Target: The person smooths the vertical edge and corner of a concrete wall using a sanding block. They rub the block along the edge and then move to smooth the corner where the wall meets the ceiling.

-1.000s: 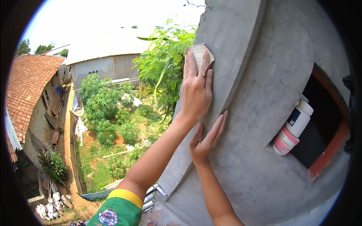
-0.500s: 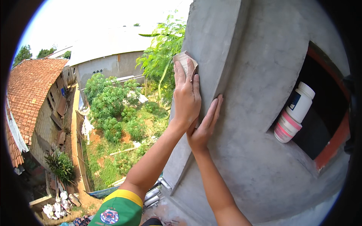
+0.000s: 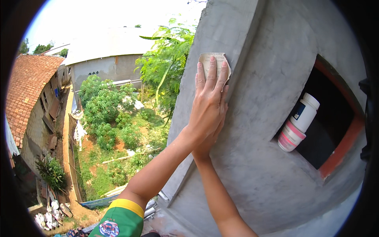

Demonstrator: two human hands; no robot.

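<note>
My left hand (image 3: pixel 209 100) presses a worn beige piece of sandpaper (image 3: pixel 214 59) against the upper face of the grey plastered column (image 3: pixel 221 27). Its fingers lie extended over the sheet, holding it to the surface. Behind and below it, my right hand (image 3: pixel 206 146) rests at the column's inner edge, largely covered by the left, so its fingers are hard to see.
A window opening (image 3: pixel 325 102) in the grey wall (image 3: pixel 252 170) has two stacked tubs (image 3: pixel 304 112) (image 3: pixel 291 136) on its sill. Left and below lie a garden with leafy trees (image 3: pixel 102 102), a narrow path (image 3: pixel 70 130), tiled roof (image 3: pixel 29 87) and pale-roofed building (image 3: pixel 102 63).
My left hand with the sandpaper has shifted right across the column face from half a second ago, now covering much of my right hand, which showed extended fingers earlier.
</note>
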